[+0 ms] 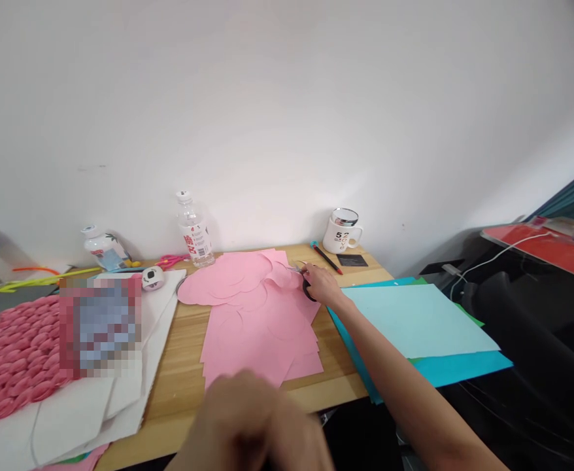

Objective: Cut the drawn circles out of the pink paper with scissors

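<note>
My right hand (319, 282) reaches across the wooden table (179, 379) and is closed on a pair of scissors (304, 278) with black handles, blades pointing left into the pink paper sheets (262, 314). The pink stack has curved petal shapes cut into its far part. My left hand (252, 425) is close to the camera at the bottom, blurred, fingers curled; what it holds, if anything, is hidden.
Light blue and teal paper sheets (414, 320) lie to the right. A white mug (342, 232), a red pencil (327, 258), two plastic bottles (195, 229), white paper shapes (95, 405), and a pink knitted piece (12, 366) surround the work. Black chair at right.
</note>
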### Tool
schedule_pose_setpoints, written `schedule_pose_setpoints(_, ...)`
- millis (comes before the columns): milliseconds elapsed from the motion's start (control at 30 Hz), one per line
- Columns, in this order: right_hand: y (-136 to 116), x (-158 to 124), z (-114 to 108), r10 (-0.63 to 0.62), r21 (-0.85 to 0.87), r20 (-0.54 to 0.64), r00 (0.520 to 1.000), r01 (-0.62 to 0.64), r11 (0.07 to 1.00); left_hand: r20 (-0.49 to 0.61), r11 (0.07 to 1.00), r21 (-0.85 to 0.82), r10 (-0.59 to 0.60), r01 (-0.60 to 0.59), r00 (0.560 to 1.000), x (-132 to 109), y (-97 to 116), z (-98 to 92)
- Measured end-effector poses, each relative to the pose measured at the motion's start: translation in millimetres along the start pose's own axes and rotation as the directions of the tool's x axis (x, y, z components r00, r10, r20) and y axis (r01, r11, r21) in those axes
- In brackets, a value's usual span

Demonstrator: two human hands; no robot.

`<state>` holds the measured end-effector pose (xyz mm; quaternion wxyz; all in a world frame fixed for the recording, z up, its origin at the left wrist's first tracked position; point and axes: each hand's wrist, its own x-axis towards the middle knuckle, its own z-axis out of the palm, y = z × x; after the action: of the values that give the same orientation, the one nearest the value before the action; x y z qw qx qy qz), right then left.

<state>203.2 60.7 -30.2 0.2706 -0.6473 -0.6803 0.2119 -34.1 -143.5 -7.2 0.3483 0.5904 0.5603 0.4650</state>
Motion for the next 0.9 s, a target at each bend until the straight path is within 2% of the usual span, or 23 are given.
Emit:
schedule_pose_setpoints(67, -3.8, 1.7, -1.6, 0.003, 0.109, -0.011, 1.0, -0.002, 0.994, 0.188, 0.99, 0.105, 0.069, -0.09, 0.98, 34.3, 15.8, 22.1)
schedule_pose_setpoints(133, -8.8, 1.8, -6.4, -0.003, 0.249, -0.003, 1.0, 0.003, 0.968, 0.407, 0.914, 0.337, 0.073, -0.224, 0.91, 60.8, 24.3, 43.3)
schedule_pose_setpoints(200, -13.3, 0.6, -14.9, -0.01, 0.403, 0.024, 1.0, 0.0, 0.915, 0.464, 0.786, 0.566, -0.053, -0.25, 0.884, 74.6, 23.6, 59.1)
schedule_pose_setpoints(233, -14.7, -0.3, -20.2, -0.008, 0.473, 0.037, 0.999, -0.011, 0.881, 0.495, 0.739, 0.622, -0.115, -0.26, 0.861, 77.1, 20.8, 64.3)
schedule_pose_setpoints(367, -12.0, -6.4, -41.6, 0.086, 0.653, 0.083, 0.993, -0.119, 0.748, 0.534, 0.64, 0.695, -0.154, -0.328, 0.831, 72.5, 10.7, 72.6)
schedule_pose_setpoints(467, -5.4, -13.9, -50.3, 0.177, 0.698, 0.155, 0.972, -0.234, 0.676, 0.529, 0.632, 0.706, -0.172, -0.319, 0.831, 69.5, 13.7, 73.4)
schedule_pose_setpoints(600, -0.4, -24.5, -48.1, 0.214, 0.726, 0.248, 0.945, -0.327, 0.605, 0.529, 0.623, 0.719, -0.202, -0.309, 0.824, 70.8, 21.0, 74.7)
schedule_pose_setpoints(767, -2.2, -29.4, -32.1, 0.233, 0.75, 0.227, 0.946, -0.322, 0.578, 0.536, 0.608, 0.726, -0.205, -0.322, 0.819, 71.9, 21.1, 74.9)
schedule_pose_setpoints(900, -5.9, -27.2, -18.7, 0.227, 0.756, 0.098, 0.969, -0.221, 0.616, 0.568, 0.589, 0.721, -0.199, -0.366, 0.799, 70.2, 20.1, 73.4)
